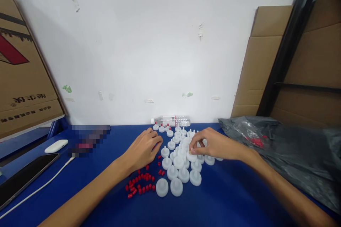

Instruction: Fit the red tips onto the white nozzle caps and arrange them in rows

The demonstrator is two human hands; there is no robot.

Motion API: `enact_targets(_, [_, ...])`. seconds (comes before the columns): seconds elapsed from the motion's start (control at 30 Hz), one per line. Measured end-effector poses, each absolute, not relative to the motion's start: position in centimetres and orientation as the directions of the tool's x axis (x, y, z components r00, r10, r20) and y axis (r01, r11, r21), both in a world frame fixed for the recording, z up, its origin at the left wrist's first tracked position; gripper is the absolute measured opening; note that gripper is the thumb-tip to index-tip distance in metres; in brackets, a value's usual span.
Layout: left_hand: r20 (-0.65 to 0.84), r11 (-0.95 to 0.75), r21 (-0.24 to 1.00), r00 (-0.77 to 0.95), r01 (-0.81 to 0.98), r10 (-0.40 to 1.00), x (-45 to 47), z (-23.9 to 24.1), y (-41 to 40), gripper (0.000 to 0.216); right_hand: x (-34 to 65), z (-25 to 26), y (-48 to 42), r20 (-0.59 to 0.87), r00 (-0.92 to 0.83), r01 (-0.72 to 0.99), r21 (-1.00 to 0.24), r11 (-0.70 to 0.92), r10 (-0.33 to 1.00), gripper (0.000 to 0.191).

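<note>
Against the white wall, one blue counter; one clear bottle, on its side along the back; your left hand, fingers curled, red showing at them, whether gripping you cannot tell; your right hand, pinching one white nozzle cap; further white nozzle caps, clustered mid-counter, a few red-tipped; loose red caps, mostly on your left hand's near side.

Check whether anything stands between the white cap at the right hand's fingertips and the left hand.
Yes: several other white caps stand on the blue table between that cap, at the right hand, and the left hand.
</note>
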State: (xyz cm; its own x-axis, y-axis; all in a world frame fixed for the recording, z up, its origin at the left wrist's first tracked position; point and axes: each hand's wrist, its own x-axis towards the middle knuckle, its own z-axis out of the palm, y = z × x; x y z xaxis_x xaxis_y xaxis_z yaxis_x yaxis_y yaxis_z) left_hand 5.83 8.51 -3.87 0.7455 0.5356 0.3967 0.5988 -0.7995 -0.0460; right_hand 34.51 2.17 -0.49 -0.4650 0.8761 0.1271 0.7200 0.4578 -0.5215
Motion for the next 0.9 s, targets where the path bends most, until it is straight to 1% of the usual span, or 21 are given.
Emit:
enact_targets(0.2, [0.386, -0.805, -0.033, 0.75, 0.593, 0.537, 5.9, -3.9, 8.5, 0.023, 34.3, -0.4, 2.1, 0.097, -0.462, 0.733, -0.517, 0.441, 0.881, 0.017])
enact_targets(0.37, [0.374, -0.821, -0.007, 0.763, 0.571, 0.527, 6.0, -3.9, 8.4, 0.022, 34.2, -0.4, 2.1, 0.115, -0.469, 0.731, -0.506, 0.458, 0.876, 0.014])
enact_targets(0.53, [0.36, -0.821, 0.007, 0.765, 0.57, 0.534, 6.0, -3.8, 8.1, 0.021, 34.3, -0.3, 2.0, 0.106, -0.473, 0.73, -0.508, 0.456, 0.875, 0.017])
enact_targets(0.6, [0.359, -0.814, 0.003, 0.759, 0.581, 0.543, 5.9, -3.8, 8.1, 0.022, 34.3, -0.2, 1.9, 0.162, -0.449, 0.736, -0.491, 0.467, 0.879, 0.021])
enact_targets(0.7, [0.357, -0.779, -0.011, 0.73, 0.627, 0.583, 6.0, -3.4, 8.5, 0.026, 34.3, 0.0, 1.8, 0.289, -0.402, 0.746, -0.447, 0.494, 0.869, 0.026])
enact_targets(0.9, [0.34, -0.683, -0.011, 0.645, 0.731, 0.684, 9.3, -2.8, 11.4, 0.03, 34.1, 0.1, 1.7, 0.485, -0.35, 0.774, -0.331, 0.539, 0.801, 0.031])
